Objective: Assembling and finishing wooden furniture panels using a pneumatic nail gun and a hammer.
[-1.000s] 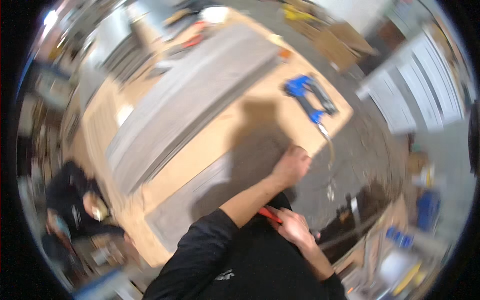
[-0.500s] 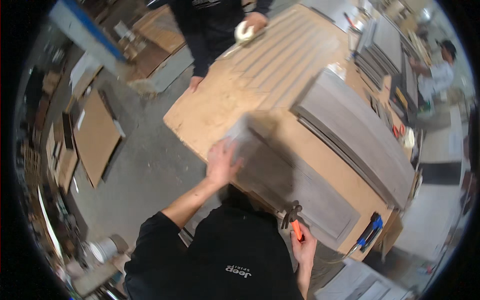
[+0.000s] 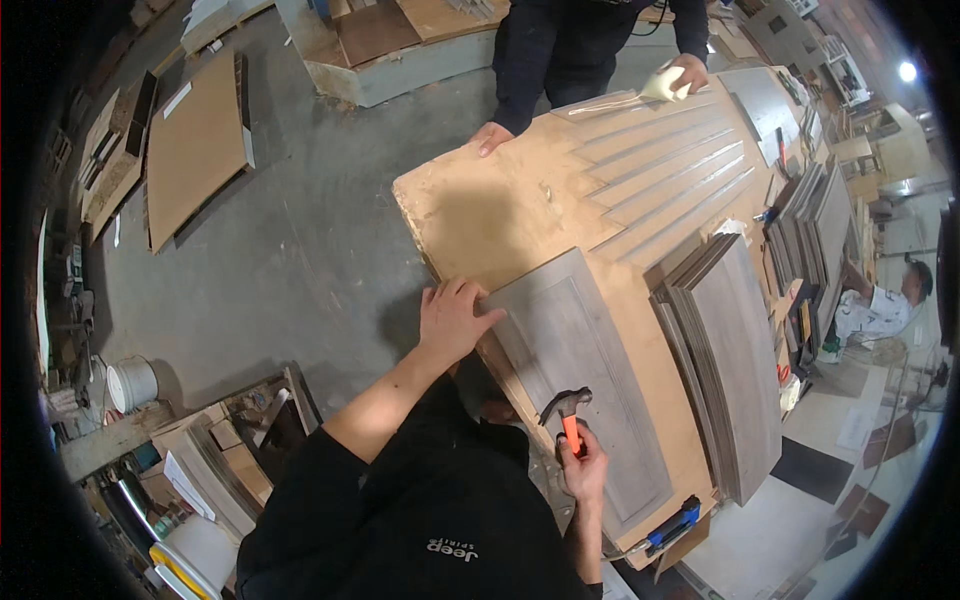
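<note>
A long grey cabinet-door panel [image 3: 570, 315] with a recessed border lies along the near edge of the workbench [image 3: 480, 220]. My left hand [image 3: 455, 322] rests on its near left corner, thumb apart from the slightly bent fingers. My right hand [image 3: 585, 466] is closed round the orange handle of a claw hammer [image 3: 568, 403]. The hammer's dark head is above the panel's near long edge; I cannot tell whether it touches. Beyond the panel stands a stack of similar grey panels [image 3: 728, 345].
Across the bench a co-worker [image 3: 555, 50] holds a pale yellow bottle [image 3: 664, 84] over grey strips [image 3: 680, 150]; their other hand rests on the bench edge. A blue-and-black tool [image 3: 675, 525] sits at the right end. Boards [image 3: 198, 150] and a white bucket [image 3: 132, 385] are on the left.
My view has turned, shifting the bench within the picture. The hammer has come up over the panel's near edge in my right hand. My left hand's spread fingers have drawn together at the corner.
</note>
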The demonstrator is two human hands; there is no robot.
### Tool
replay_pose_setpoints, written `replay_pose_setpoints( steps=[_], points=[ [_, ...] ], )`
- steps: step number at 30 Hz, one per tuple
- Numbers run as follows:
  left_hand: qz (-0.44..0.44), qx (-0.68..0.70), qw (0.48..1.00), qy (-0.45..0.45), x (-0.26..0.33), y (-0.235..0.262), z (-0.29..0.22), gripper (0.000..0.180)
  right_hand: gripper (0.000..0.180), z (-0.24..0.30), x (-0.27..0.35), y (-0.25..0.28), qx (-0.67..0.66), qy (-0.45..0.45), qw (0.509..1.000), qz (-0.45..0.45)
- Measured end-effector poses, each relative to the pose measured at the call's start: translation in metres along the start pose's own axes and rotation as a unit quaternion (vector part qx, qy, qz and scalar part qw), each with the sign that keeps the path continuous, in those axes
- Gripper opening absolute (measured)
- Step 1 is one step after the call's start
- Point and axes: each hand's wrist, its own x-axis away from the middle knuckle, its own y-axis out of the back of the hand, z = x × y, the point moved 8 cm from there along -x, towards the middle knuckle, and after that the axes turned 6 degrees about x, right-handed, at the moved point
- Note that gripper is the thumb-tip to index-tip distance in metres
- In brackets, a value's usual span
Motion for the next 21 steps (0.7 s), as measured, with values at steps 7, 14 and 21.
replay_pose_setpoints(
  steps=[7, 14, 21],
  points=[
    [0.018, -0.056, 0.989, -0.139, -0.04, -0.031, -0.024, 0.037, 0.032, -0.015, -0.006, -0.007, -0.037, -0.05, 0.998, -0.028],
    [0.038, 0.0, 0.978, -0.203, -0.09, -0.082, -0.083, 0.053, 0.032, -0.016, -0.005, -0.005, 0.032, -0.035, 0.994, -0.1],
    [0.084, 0.033, 0.978, -0.189, -0.1, -0.087, -0.076, 0.053, 0.018, -0.014, -0.01, -0.002, 0.139, -0.003, 0.983, -0.118]
  ],
)
